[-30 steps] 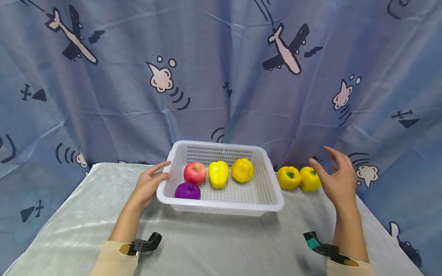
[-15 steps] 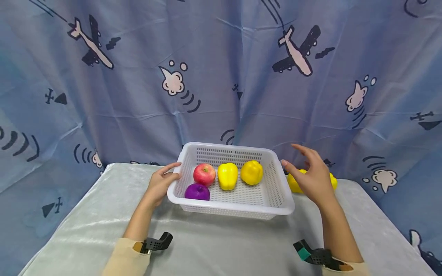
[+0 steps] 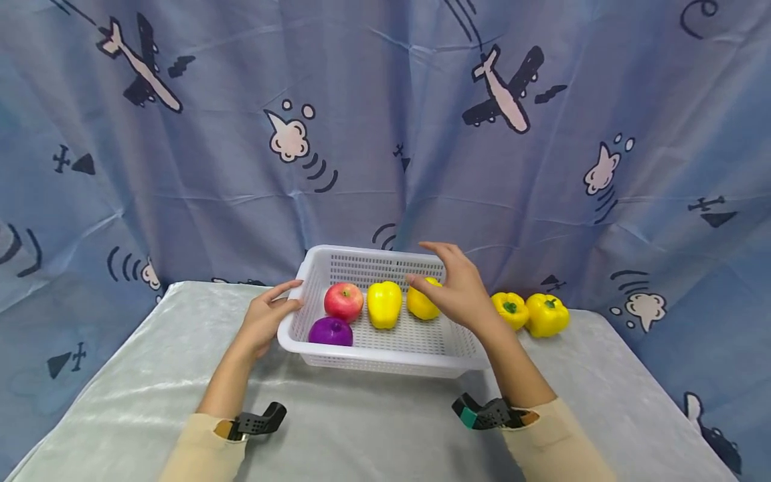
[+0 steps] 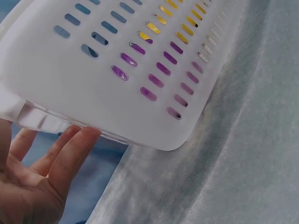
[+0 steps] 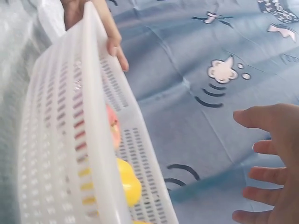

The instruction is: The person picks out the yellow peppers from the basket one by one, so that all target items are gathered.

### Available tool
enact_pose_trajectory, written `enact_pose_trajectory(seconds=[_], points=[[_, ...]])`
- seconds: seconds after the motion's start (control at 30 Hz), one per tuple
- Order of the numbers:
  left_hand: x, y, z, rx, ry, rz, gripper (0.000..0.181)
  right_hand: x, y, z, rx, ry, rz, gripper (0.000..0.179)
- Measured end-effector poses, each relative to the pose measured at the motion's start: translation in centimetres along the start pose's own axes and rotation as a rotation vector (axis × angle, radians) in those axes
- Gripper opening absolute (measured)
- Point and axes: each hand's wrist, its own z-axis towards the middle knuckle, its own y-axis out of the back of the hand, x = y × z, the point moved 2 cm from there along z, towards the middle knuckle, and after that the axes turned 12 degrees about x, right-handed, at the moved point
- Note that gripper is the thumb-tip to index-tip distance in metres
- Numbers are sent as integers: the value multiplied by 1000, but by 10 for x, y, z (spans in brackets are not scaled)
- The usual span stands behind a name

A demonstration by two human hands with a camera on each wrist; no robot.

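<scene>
Reaching over the basket [image 3: 385,348] in the head view, the right hand [image 3: 460,291] hangs above the rightmost of two yellow peppers [image 3: 421,302] inside, fingers spread and holding nothing; the step looks like the approach to a pick, and the next move calls for lowering and closing the fingers round that smooth, lobed, glossy pepper. The left hand [image 3: 265,318] rests against the basket's left rim with fingers straight, apparently steadying it. Beside the peppers in the basket lie a red apple [image 3: 343,301] and a round purple fruit [image 3: 330,331]; two more peppers [image 3: 530,312] sit on the worktop [image 3: 373,428], which is draped in pale, slightly shiny cloth. From the left wrist, straight fingertips [image 4: 70,144] touch under the rim of the white slotted plastic basket [image 4: 117,79], with purple and yellow showing through the slots. From the right wrist, the right hand [image 5: 275,163] is open and clear of the basket [image 5: 70,154], red and yellow shapes visible inside it.
</scene>
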Motion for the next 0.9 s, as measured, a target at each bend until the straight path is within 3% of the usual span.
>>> enact_pose_trajectory(seconds=[0.27, 0.53, 0.9], points=[[1, 3, -2, -6, 3, -3, 55, 14, -28, 25, 123, -43, -24, 68], [-1, 1, 2, 22, -13, -4, 56, -1, -56, 48, 181, -110, -21, 70], [2, 2, 2, 15, 4, -19, 56, -18, -91, 64, 219, -162, -51, 73]])
